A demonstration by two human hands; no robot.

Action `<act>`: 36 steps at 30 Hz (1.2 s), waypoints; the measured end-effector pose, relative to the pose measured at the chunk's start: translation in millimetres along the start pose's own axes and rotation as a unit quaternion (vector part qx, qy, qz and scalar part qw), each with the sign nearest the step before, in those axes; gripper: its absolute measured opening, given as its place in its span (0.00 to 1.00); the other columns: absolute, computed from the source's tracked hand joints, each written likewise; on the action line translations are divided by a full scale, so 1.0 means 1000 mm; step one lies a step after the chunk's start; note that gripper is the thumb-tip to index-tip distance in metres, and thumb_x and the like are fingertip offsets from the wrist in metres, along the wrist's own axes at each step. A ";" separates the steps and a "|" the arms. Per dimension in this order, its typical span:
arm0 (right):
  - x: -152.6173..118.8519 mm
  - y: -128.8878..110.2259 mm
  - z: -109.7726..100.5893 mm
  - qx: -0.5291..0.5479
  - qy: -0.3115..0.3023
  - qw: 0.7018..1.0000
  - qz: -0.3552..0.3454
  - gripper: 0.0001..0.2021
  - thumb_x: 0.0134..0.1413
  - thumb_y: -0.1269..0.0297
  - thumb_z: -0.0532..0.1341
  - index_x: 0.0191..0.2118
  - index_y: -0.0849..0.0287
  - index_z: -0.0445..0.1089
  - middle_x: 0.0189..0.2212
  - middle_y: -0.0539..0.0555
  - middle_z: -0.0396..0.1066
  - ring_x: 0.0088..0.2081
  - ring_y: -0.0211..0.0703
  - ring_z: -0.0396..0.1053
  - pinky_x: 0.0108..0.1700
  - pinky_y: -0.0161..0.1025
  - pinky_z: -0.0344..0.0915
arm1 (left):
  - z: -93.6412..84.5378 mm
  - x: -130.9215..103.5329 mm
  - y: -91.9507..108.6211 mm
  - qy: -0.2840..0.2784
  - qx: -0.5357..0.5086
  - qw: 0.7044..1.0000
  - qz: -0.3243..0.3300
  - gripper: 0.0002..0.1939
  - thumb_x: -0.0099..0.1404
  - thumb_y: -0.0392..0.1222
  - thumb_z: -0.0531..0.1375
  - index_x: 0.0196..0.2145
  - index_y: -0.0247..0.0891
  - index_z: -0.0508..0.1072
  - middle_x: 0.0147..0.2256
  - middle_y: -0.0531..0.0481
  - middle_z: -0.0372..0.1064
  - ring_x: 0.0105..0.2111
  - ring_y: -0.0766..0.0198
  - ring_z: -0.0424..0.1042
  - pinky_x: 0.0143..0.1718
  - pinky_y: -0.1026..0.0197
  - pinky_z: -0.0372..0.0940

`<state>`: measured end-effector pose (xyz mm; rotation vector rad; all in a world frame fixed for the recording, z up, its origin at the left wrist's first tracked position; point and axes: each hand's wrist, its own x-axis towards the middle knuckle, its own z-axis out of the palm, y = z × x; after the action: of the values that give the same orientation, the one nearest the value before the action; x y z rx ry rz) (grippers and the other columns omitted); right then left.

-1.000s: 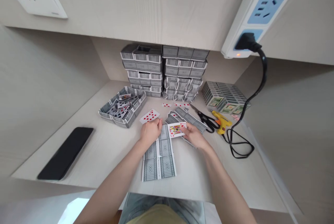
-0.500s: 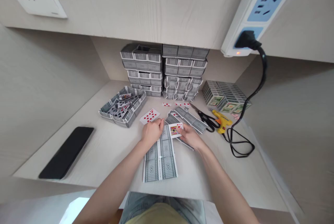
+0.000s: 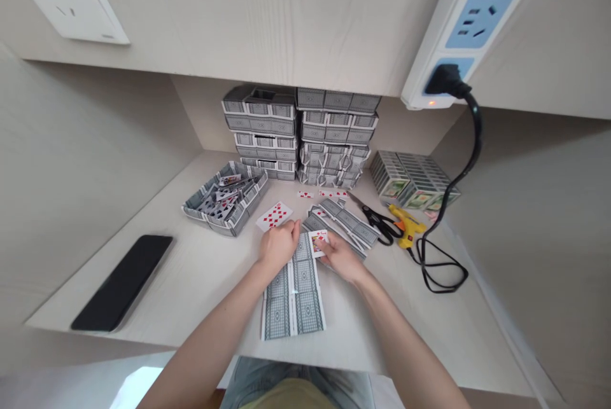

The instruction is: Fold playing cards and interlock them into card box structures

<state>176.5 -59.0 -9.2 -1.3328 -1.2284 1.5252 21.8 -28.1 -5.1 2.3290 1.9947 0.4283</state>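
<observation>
A panel of joined playing cards [image 3: 305,307], patterned backs up, lies before me near the table's front edge. My left hand [image 3: 280,245] is closed over its far left corner, the fingertips hidden. A flap with a jack of diamonds [image 3: 317,237] shows face up at the far right corner. My right hand [image 3: 341,256] pinches this flap, thumb on top. Just beyond the left hand lies a loose ten of diamonds [image 3: 273,215]. Folded card strips [image 3: 351,221] are heaped past the right hand.
An open card-made box [image 3: 238,221] holds loose cards at the left, behind a black phone [image 3: 124,282]. Stacked card boxes [image 3: 338,126] stand at the back. Black scissors [image 3: 379,223], a yellow glue gun [image 3: 407,226] with its cable, and card packs [image 3: 410,177] are on the right.
My right hand has shifted slightly left with the jack flap, which now sits closer to the panel. The left hand has stayed in place. The view has tilted a little.
</observation>
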 end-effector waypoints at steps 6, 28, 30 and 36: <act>0.001 0.005 0.001 -0.017 0.010 0.999 -0.029 0.12 0.47 0.53 0.57 0.31 0.57 0.64 0.25 0.48 0.67 0.25 0.35 0.62 0.24 0.30 0.58 | 0.002 0.000 -0.001 -0.001 -0.007 1.000 -0.001 0.25 0.65 0.51 0.39 0.31 0.38 0.71 0.27 0.43 0.73 0.26 0.60 0.72 0.24 0.63 0.55; -0.002 -0.004 -0.006 -0.399 0.239 0.876 -0.127 0.14 0.52 0.53 0.53 0.32 0.57 0.69 0.16 0.50 0.68 0.20 0.41 0.65 0.24 0.33 0.53 | 0.003 0.021 -0.042 0.089 -0.071 0.993 -0.043 0.26 0.57 0.44 0.57 0.52 0.35 0.60 0.43 0.40 0.68 0.42 0.54 0.68 0.42 0.57 0.63; -0.002 -0.004 -0.009 -0.390 0.255 0.875 -0.128 0.15 0.53 0.53 0.52 0.33 0.57 0.69 0.16 0.51 0.68 0.20 0.41 0.65 0.24 0.34 0.53 | -0.002 0.020 -0.039 0.106 -0.088 0.990 -0.031 0.25 0.57 0.44 0.56 0.52 0.36 0.60 0.44 0.41 0.68 0.42 0.54 0.68 0.42 0.57 0.63; -0.003 -0.012 -0.006 -0.157 0.190 0.958 -0.148 0.18 0.50 0.48 0.52 0.31 0.59 0.68 0.18 0.50 0.66 0.17 0.37 0.61 0.20 0.33 0.56 | -0.017 0.009 -0.019 0.141 -0.225 0.949 0.169 0.22 0.59 0.46 0.55 0.50 0.40 0.62 0.49 0.47 0.65 0.48 0.61 0.64 0.50 0.57 0.59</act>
<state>182.0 -57.3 3.3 -1.4788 -1.3766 0.8408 0.3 -18.7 8.6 2.3917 1.3665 1.1581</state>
